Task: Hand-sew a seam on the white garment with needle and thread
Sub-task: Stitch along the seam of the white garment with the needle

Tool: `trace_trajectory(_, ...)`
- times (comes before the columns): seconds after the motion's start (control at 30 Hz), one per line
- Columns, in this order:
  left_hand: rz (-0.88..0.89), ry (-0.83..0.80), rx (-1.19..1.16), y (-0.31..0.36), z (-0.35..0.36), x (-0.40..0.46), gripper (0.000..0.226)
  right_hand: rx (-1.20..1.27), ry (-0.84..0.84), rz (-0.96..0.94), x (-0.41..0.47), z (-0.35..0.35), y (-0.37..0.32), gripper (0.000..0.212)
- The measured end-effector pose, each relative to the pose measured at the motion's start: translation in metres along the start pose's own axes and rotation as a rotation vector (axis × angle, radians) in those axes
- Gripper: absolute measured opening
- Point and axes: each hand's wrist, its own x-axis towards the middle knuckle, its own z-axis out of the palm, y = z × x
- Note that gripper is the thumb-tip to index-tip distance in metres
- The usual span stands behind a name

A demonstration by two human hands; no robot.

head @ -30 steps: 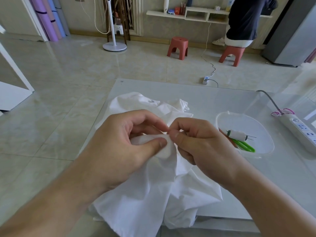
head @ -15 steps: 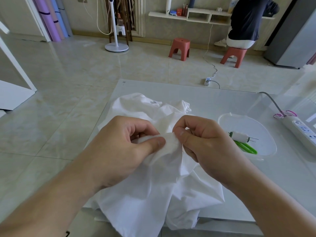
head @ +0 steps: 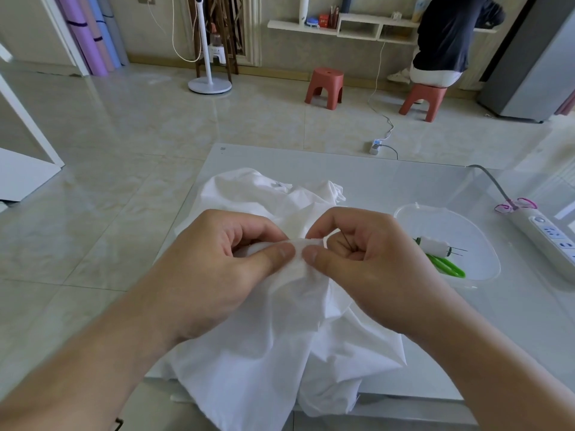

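Observation:
The white garment (head: 280,331) lies bunched on the pale table (head: 389,181) and hangs over its near edge. My left hand (head: 217,265) pinches a raised fold of the cloth between thumb and fingers. My right hand (head: 367,262) pinches the same fold just to the right, thumb tip close to the left thumb. A thin dark needle (head: 347,241) shows against the curled right fingers. The thread is too fine to see.
A clear plastic tub (head: 479,234) at the right holds a white thread spool (head: 434,245) and green scissors (head: 448,266). A power strip (head: 550,234) lies at the table's right edge. Beyond are two red stools and a seated person.
My right hand has turned so its curled fingers and the needle now show. Both thumbs have drawn closer together on the fold.

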Motion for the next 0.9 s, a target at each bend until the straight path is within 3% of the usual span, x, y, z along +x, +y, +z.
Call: trace_trajectory(0.9, -0.008, 0.028, 0.052, 0.0045, 0.0035, -0.0027, 0.036, 0.259, -0.059, 0.051, 0.0054, -0.0035, 0.0071, 0.025)
